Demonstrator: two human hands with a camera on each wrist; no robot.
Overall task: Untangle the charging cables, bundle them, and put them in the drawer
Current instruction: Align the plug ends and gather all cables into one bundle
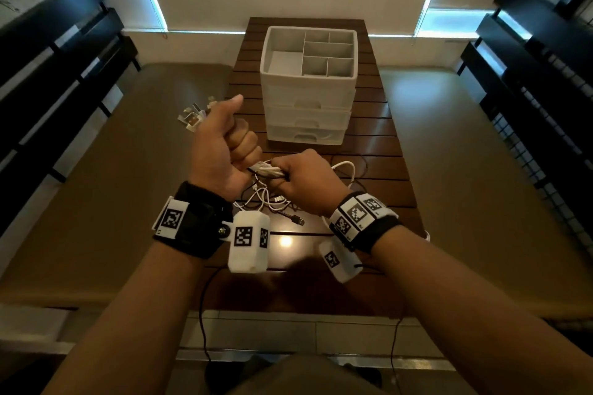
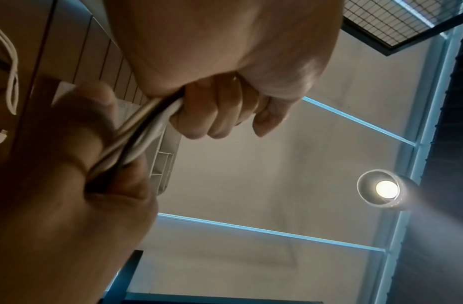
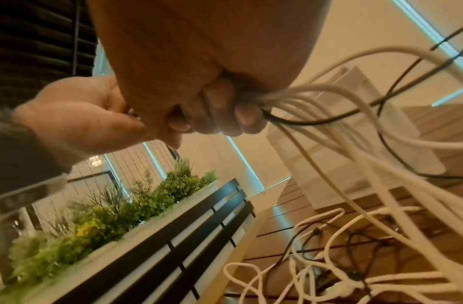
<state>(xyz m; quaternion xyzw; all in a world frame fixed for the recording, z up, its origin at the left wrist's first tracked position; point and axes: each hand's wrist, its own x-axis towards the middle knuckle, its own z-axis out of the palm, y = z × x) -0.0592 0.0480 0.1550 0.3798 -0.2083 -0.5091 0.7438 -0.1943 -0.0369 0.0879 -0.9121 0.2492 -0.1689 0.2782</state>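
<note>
Several white and black charging cables run as one bunch (image 1: 268, 169) between my two hands above the dark wooden table (image 1: 390, 170). My left hand (image 1: 224, 146) grips the bunch in a fist, thumb up, with the USB plugs (image 1: 192, 117) sticking out past it to the left. My right hand (image 1: 301, 181) holds the same bunch (image 3: 282, 98) just to the right of the left fist (image 2: 217, 115). The loose ends hang down and lie in tangled loops (image 3: 342, 257) on the table below my hands. The white drawer unit (image 1: 308, 112) stands further back with its three drawers closed.
The drawer unit's top is an open tray with dividers (image 1: 316, 54). Dark benches (image 1: 54, 51) line both sides. A planter with green plants (image 3: 108, 209) sits on the left. A thin black wire (image 1: 202, 308) runs from each wrist camera over the table's near edge.
</note>
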